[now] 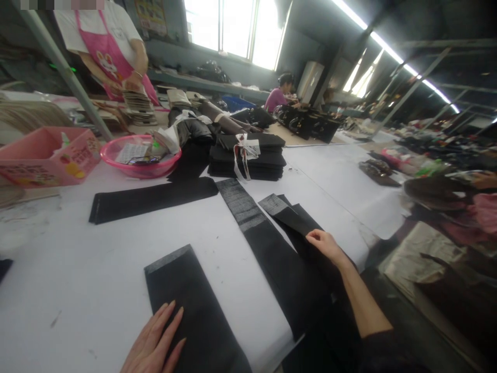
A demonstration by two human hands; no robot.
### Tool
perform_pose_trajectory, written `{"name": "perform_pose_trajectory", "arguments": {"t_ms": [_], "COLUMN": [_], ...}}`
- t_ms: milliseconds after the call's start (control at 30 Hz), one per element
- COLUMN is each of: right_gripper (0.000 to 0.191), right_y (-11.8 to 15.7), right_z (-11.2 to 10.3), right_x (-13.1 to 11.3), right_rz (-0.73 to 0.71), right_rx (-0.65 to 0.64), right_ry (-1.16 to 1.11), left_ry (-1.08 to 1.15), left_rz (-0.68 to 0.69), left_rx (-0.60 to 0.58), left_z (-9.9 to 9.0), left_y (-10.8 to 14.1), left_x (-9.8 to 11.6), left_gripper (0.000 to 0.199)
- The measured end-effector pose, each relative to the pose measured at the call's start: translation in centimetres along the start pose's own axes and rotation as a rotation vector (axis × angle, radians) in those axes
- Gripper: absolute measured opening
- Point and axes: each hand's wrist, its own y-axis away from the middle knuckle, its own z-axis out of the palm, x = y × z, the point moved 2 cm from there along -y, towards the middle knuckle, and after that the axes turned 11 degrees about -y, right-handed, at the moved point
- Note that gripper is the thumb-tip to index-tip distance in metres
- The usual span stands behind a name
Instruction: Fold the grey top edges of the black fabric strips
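Observation:
My left hand (157,339) lies with fingers spread on a long black strip (190,295) with a greyish end, near the front of the white table. My right hand (324,243) pinches the edge of another black piece (287,215) at the right, its fingers closed on it. Between the two hands lies a row of overlapping black strips (267,254), with grey patches toward the far end. Farther back, a folded black piece (155,201) rests flat on the table.
A tied stack of black pieces (246,158) stands behind the strips. At the back left are a pink basin (140,163) and a pink box (48,158). A person in a pink apron (106,52) stands across the table. Cloth piles (435,259) lie at the right.

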Motion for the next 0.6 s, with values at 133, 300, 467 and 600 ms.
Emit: {"name": "perform_pose_trajectory", "arguments": {"t_ms": [133, 300, 467, 600], "right_gripper": [0.028, 0.020, 0.024, 0.031], "right_y": [-0.7, -0.9, -0.8, -0.6], "right_z": [-1.0, 0.2, 2.9, 4.2], "right_x": [0.4, 1.0, 0.9, 0.9], "right_rz": [-0.006, -0.018, -0.076, -0.166], "right_rx": [0.061, 0.245, 0.350, 0.326], "right_ry": [-0.028, 0.113, 0.235, 0.262], "left_ry": [0.021, -0.013, -0.051, -0.017], "left_rz": [0.020, 0.091, 0.182, 0.311], "left_rx": [-0.003, 0.044, 0.059, -0.078], "left_z": [-0.5, -1.2, -2.3, -2.6], "left_y": [-0.3, -1.1, -3.2, -6.8], "left_x": [-0.4, -0.8, 0.1, 3.0], "left_gripper": [0.061, 0.052, 0.043, 0.041]}}
